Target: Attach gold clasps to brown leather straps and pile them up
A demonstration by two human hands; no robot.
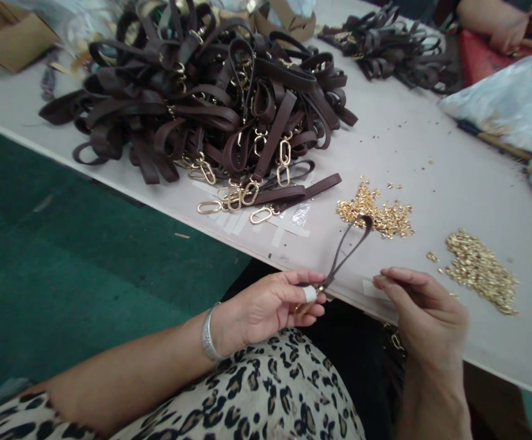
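My left hand (275, 302) pinches a dark brown leather wrist strap (349, 244) near its gold hardware, just off the table's front edge. The strap's loop points up and to the right, and its gold ring is partly covered by my fingers. White tape wraps a finger of that hand. To the right, my right hand (424, 305) is closed in a pinch, apart from the strap; whatever lies between its fingertips is too small to make out. Just beyond the hands lie a heap of small gold fasteners (378, 211) and a second gold heap (481, 272).
A large pile of brown straps (192, 104) with gold rings covers the left of the table (458, 195). Another strap bundle (394, 49) lies at the back. A co-worker's hands (509, 30) rest at the upper right, near plastic bags (513, 101). Cardboard (13, 33) stands far left.
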